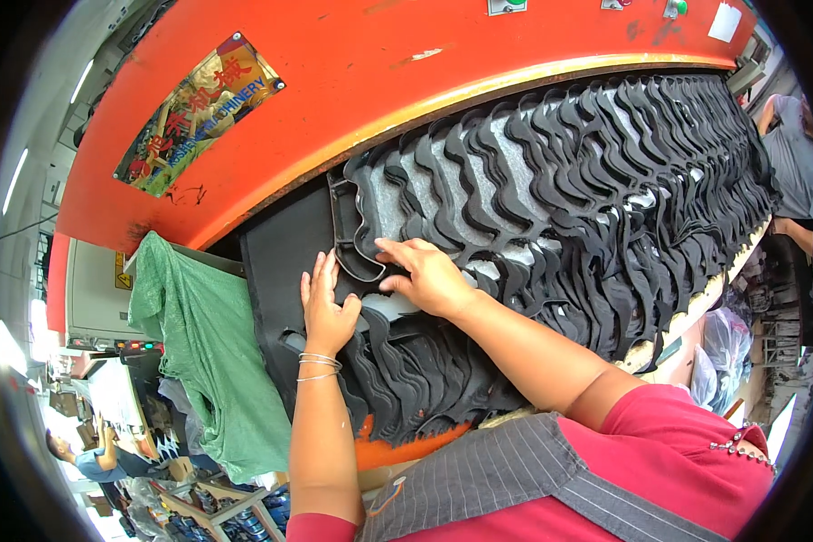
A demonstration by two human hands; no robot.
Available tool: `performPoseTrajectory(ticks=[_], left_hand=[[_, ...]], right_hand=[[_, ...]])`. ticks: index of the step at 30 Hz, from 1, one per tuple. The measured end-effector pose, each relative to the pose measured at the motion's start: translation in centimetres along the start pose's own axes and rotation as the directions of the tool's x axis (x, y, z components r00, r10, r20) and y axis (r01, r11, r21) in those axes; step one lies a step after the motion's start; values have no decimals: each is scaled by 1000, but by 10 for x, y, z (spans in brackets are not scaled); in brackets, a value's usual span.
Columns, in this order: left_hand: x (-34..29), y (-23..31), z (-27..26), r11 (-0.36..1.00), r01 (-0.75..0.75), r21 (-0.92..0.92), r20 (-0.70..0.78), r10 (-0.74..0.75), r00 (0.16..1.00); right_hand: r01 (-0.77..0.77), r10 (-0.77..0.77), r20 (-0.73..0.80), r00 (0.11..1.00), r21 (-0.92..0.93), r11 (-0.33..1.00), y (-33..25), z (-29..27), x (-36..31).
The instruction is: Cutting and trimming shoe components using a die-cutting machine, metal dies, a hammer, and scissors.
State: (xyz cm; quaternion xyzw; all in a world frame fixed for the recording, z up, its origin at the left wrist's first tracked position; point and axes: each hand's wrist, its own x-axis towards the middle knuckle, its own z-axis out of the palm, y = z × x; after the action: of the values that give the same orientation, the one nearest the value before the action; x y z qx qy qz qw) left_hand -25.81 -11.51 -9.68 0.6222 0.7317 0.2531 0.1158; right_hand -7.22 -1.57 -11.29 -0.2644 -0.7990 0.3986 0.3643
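Observation:
A metal cutting die (pixel 337 221) with a wavy outline stands on black sheet material (pixel 285 237), beside rows of cut wavy strips. Flat against the die's lower left end lie the outstretched fingers of my left hand (pixel 327 312), thumb apart; it is open. My right hand (pixel 429 278) is at the die's lower right corner, its bent fingers and thumb closed about the rim. Long black wavy strips (pixel 560 190) stretch away to the right, pale grey surface showing in the gaps. More loose strips (pixel 406 370) hang toward me below my hands.
The orange beam of a press (pixel 379 72) spans the far side, close above the sheet. A green cloth (pixel 199 361) drapes at the left. Clear plastic bags (pixel 723 348) lie at the right. One person (pixel 104 459) is at the far left, another (pixel 790 163) at the right.

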Motion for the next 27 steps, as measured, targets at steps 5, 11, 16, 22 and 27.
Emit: performPoseTrajectory(ticks=[5,11,16,22,27], left_hand=[[3,4,1,1000,2,1,-14,-2,1000],[4,-2,2,996,-20,87,-41,23,999],[14,8,5,994,-73,75,-38,76,996],[7,13,-12,913,26,-408,-233,-131,963],[28,135,10,820,-127,-558,-294,-53,954]], right_hand=[[-15,13,-43,999,-62,998,5,4,1],[35,-39,-91,995,-45,998,7,12,6],[16,-23,-67,997,-101,995,10,3,4],[46,-30,-104,994,158,986,-39,-99,6],[17,0,-593,805,24,1000,-11,-280,-27]])
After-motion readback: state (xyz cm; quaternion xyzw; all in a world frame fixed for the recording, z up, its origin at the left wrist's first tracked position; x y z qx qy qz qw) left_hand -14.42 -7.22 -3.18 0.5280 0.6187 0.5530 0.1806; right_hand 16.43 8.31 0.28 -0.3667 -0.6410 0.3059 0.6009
